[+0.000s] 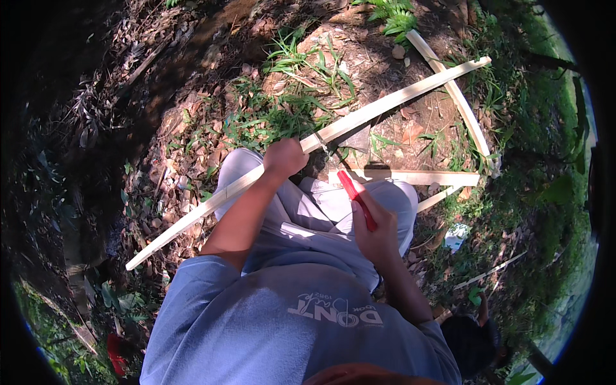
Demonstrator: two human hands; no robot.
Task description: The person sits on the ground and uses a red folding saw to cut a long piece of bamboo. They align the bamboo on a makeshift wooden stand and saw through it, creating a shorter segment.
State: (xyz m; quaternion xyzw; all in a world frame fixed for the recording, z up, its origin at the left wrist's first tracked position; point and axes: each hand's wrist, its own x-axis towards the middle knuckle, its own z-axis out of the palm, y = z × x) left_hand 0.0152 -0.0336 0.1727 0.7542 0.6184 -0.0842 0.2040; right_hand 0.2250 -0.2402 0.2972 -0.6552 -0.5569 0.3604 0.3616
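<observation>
My left hand point(285, 159) is closed around a long pale wooden strip point(398, 97), which slants across my lap from lower left to upper right. Just past that hand, a thin wire tie point(323, 142) goes around the strip. My right hand point(375, 231) grips red-handled pliers point(357, 197), their tip pointing up at the wire. Whether the jaws pinch the wire is too small to make out. Beyond, a second pale strip point(459, 99) crosses the first near its far end. A shorter wooden piece point(443, 178) lies beside my right knee.
Leaf litter point(183, 138), grass tufts point(292, 58) and a fern point(391, 14) cover the ground ahead. Another thin strip point(438, 198), a white scrap point(455, 236) and a thin stick point(491, 269) lie to the right. Another person point(471, 340) is at the lower right, near a green object point(475, 296).
</observation>
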